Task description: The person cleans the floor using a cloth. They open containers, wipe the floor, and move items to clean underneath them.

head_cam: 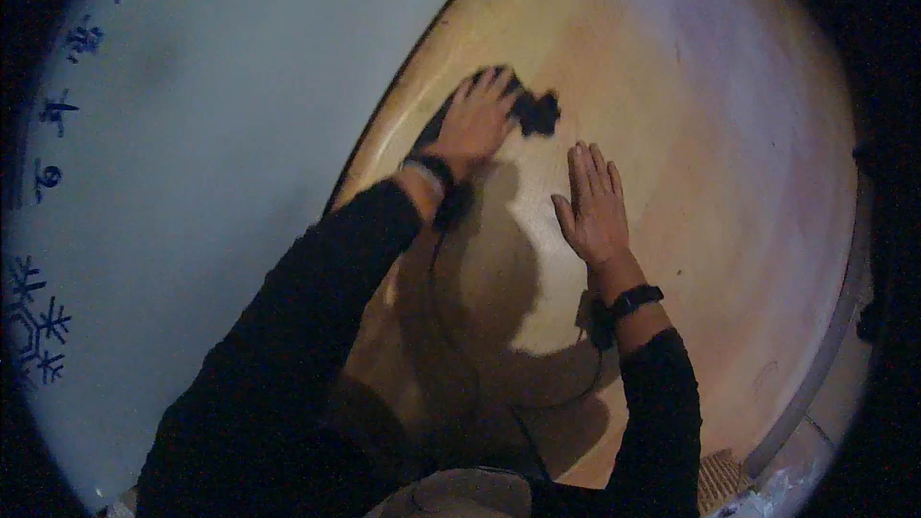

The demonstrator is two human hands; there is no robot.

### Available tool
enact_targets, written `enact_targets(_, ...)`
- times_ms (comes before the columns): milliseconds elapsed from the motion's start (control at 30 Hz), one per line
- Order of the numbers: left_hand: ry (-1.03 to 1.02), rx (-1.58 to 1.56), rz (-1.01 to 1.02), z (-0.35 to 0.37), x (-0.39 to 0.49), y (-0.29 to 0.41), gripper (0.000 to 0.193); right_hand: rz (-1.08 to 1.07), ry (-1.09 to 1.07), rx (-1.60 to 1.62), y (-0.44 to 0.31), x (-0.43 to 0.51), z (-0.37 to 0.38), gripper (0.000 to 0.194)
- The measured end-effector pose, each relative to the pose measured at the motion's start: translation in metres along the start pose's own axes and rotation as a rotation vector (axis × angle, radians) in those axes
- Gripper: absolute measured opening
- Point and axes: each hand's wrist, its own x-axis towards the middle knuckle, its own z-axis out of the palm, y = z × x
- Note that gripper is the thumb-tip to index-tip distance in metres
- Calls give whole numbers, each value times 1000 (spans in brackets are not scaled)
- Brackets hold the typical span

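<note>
My left hand (478, 115) lies flat with its fingers stretched out over a black ragged-edged item (541, 114) that looks like a cloth. Whether the fingers grip it is hidden. The item sticks out to the right of that hand on a pale wooden tabletop (719, 216). Lower and to the right, my right hand (593, 205) is flat and empty over the wood, its thumb apart from the fingers. I cannot tell whether its palm touches the surface. Both wrists wear dark bands, with dark attachments and thin cables beneath.
Along the left stands a pale blue panel (288, 86) bearing dark writing and a snowflake emblem (32, 327). A dark edge separates it from the wood. Floor tiles (813, 417) show beyond the right rim. A brown ribbed thing (719, 478) sits at lower right. Shadows cover the near wood.
</note>
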Motion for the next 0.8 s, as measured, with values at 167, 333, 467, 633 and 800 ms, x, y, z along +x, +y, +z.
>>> enact_targets(167, 16, -16, -92, 8, 29, -8, 49, 0, 40, 42, -3, 2, 1, 64)
enact_targets(333, -49, -78, 29, -23, -31, 17, 51, -14, 87, 98, 0, 6, 1, 61)
enact_targets(467, -148, -87, 66, -49, -116, 70, 56, -14, 145, 114, 1, 1, 3, 58)
enact_targets(633, -314, -110, 63, -77, -210, 117, 55, 0, 138, 88, -1, 7, 9, 57)
enact_targets(800, -459, -82, 158, -73, -272, 131, 51, 142, 21, -18, -26, -11, 27, 59)
